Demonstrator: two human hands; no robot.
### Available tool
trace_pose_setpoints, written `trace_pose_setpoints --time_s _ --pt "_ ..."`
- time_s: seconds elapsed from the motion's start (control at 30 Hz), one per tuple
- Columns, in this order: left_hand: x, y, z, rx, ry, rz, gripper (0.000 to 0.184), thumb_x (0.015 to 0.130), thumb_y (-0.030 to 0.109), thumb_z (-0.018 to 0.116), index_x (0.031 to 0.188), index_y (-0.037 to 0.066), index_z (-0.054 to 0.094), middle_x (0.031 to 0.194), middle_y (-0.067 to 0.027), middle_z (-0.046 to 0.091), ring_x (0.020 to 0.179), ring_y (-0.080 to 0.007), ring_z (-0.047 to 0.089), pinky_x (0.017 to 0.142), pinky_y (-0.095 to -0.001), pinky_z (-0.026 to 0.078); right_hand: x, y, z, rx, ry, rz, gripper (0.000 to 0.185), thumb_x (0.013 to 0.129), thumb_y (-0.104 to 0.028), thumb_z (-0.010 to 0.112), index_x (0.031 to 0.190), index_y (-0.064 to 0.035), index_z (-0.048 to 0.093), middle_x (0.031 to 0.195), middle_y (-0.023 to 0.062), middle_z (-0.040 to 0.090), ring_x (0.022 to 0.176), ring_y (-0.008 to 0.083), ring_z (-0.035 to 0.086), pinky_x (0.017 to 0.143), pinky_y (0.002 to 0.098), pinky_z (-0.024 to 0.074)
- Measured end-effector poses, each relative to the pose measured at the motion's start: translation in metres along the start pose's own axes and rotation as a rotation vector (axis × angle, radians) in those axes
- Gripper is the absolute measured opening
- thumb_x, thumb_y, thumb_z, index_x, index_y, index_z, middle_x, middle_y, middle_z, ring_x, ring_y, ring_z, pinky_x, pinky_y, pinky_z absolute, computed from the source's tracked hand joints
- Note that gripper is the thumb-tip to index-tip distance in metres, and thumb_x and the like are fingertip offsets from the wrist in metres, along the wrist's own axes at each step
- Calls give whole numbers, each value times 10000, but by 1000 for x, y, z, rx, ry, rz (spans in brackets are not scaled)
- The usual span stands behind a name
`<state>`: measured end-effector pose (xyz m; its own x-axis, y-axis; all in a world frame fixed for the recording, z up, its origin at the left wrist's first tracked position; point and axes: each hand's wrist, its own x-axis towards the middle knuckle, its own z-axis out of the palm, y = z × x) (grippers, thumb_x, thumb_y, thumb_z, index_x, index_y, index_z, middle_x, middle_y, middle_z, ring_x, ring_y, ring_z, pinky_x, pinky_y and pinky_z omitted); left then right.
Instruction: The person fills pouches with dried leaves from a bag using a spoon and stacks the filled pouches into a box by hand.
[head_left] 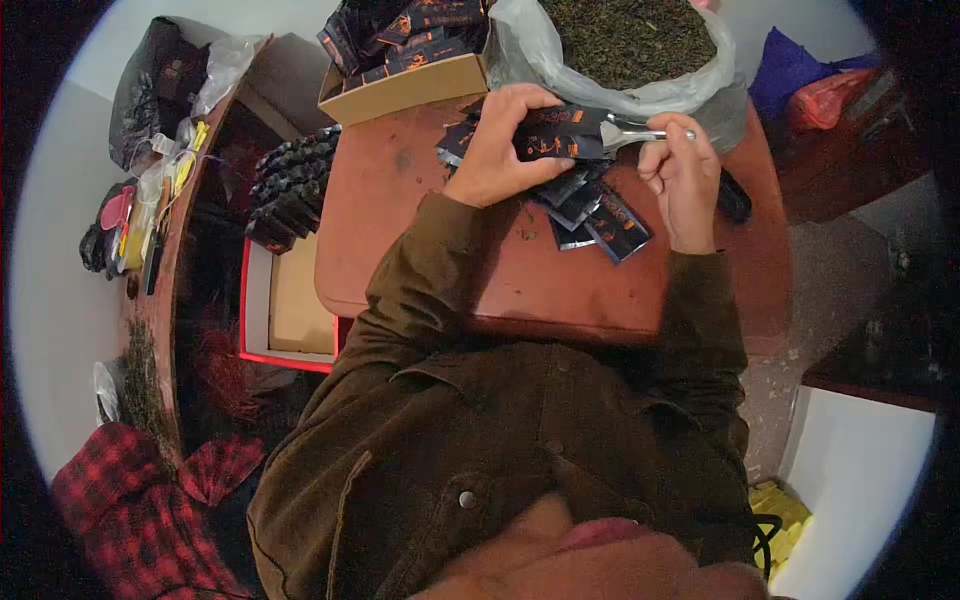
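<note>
My left hand (510, 145) is closed around a black packet (560, 142) with orange print, held over the table. In my right hand (685, 175) is a metal spoon (640, 134), pinched by its handle. The spoon's head is at the packet's right end; whether anything lies on it cannot be made out. Beneath my hands lie several flat black packets (617, 228) with silvery edges, partly overlapping. Just beyond them, a clear plastic bag (520, 45) stands open, full of dried, dark green leaves (630, 45) that look like tea.
A cardboard box (405, 88) of black packets sits at the table's far left. Left of the reddish-brown table (410, 240) are stacked black packets (290, 185) and a red-edged box (300, 300). A dark object (735, 198) lies near the table's right side.
</note>
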<state>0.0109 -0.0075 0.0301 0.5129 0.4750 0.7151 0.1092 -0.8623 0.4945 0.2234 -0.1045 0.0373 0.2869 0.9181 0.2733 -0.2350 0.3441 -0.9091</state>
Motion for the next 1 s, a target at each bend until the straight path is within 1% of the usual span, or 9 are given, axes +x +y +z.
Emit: trace_pose_setpoints --time_s 0.13,0.33,0.43,0.57,0.73,0.77,0.83,0.93,1.0 --pt "1 6 0 173 70 28 557 590 171 763 1091 66 543 1074 -123 496 1065 -309 460 965 -374 347 -2 0 1 19 -20 -25 249 973 -237 452 1023 -23 569 636 47 575 516 58 448 455 186 324" --pt "-2 4 3 216 109 1 516 563 138 716 1052 73 561 1022 -126 499 1014 -326 454 914 -406 390 -9 -2 6 -46 -81 -69 208 973 -198 457 1014 -37 582 649 26 585 529 36 440 477 182 338" --pt "-1 6 4 217 130 -6 505 564 135 705 1045 73 561 1011 -130 510 994 -330 470 893 -406 401 -13 -3 9 -259 -132 -111 206 976 -183 449 1020 -39 589 659 10 589 535 30 441 495 171 344" --pt "-1 2 4 233 159 -10 486 570 130 701 1030 63 557 995 -130 528 968 -327 491 872 -399 407 -18 -10 17 -452 -195 -276 212 978 -142 443 1069 -23 592 696 14 614 590 42 502 552 203 417" --pt "-1 5 2 142 194 -87 469 582 109 699 1024 50 552 988 -132 535 947 -323 509 864 -384 409 -20 -13 15 -534 -72 -362 212 981 -139 450 1081 -28 601 706 25 614 631 64 539 604 223 450" --pt "-1 4 2 132 194 -100 460 591 98 705 1020 42 549 985 -125 535 943 -297 522 857 -363 420 -19 -11 15 -541 -54 -383 212 982 -142 450 1080 -31 603 710 28 613 637 67 542 610 224 451" --pt "-2 4 4 110 194 -127 441 609 78 717 1012 27 544 977 -112 534 935 -245 548 843 -321 441 -18 -6 16 -486 -123 -382 212 981 -146 454 1076 -34 607 722 38 608 641 77 546 610 230 452" --pt "-2 7 7 48 192 -136 470 587 90 718 1022 40 547 974 -124 529 931 -317 517 864 -379 413 -20 -9 17 -527 -215 -341 214 978 -154 462 1069 -34 613 736 53 601 644 97 551 609 241 451" --pt "-3 11 7 40 172 -131 474 585 91 717 1025 39 547 976 -126 523 943 -318 513 865 -380 415 -20 -13 18 -564 -261 -304 217 975 -160 466 1066 -33 617 736 58 596 644 110 556 609 249 451"
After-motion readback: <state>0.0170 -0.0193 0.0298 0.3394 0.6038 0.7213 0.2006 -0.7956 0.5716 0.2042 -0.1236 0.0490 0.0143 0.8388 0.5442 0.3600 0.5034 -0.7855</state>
